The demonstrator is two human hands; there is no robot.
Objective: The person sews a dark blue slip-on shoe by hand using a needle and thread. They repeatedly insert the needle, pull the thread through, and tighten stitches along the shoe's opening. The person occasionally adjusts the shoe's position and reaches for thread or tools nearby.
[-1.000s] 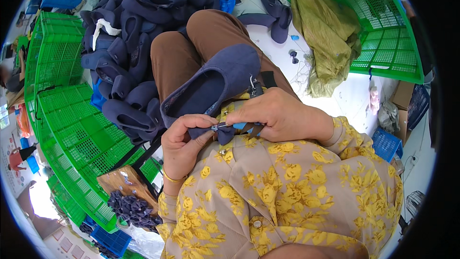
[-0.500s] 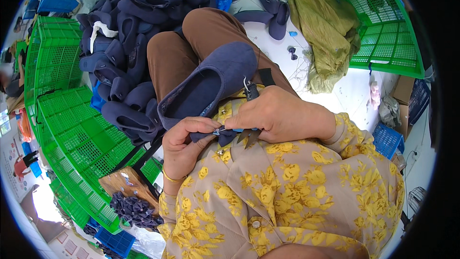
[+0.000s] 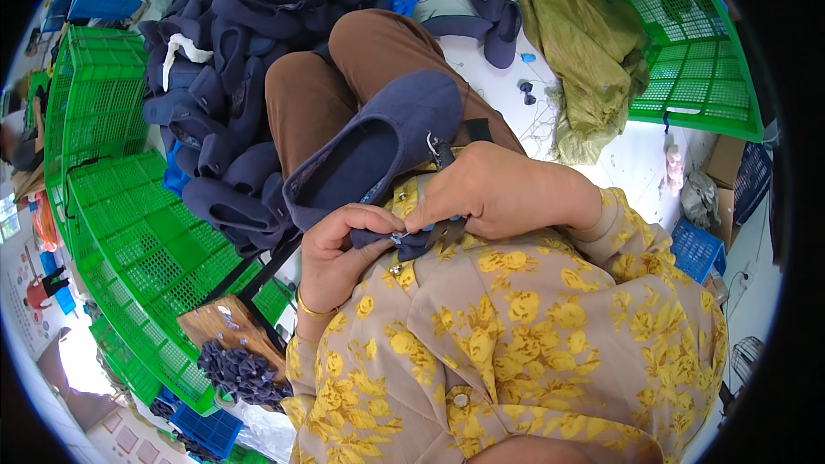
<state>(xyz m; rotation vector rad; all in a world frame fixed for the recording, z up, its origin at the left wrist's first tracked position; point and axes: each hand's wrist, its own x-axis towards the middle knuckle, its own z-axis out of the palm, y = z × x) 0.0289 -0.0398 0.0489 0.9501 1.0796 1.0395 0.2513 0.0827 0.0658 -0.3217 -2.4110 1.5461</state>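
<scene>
A dark navy fabric bow (image 3: 412,248) is pinched between the thumb and fingers of my left hand (image 3: 333,259), in front of my blouse. My right hand (image 3: 509,192) is wrapped round small thread snips (image 3: 449,235); their blades point down below the palm and a dark end with a white tie shows above it. The right thumb and forefinger also meet the left fingertips at the bow's middle. Any needle or thread there is too small to make out. On my lap lies a navy slip-on shoe (image 3: 430,112), its opening up, just beyond both hands.
A large heap of navy shoes (image 3: 249,51) lies ahead to the left, beside green plastic crates (image 3: 129,249). Many dark bows (image 3: 236,374) lie near a wooden board (image 3: 225,326) at my left. An olive sack (image 3: 580,60) lies at right, by another green crate (image 3: 696,77).
My right hand has shifted slightly left and the snips' blades have turned a little. The fingertips of both hands are closer together at the bow. The shoe has barely moved.
</scene>
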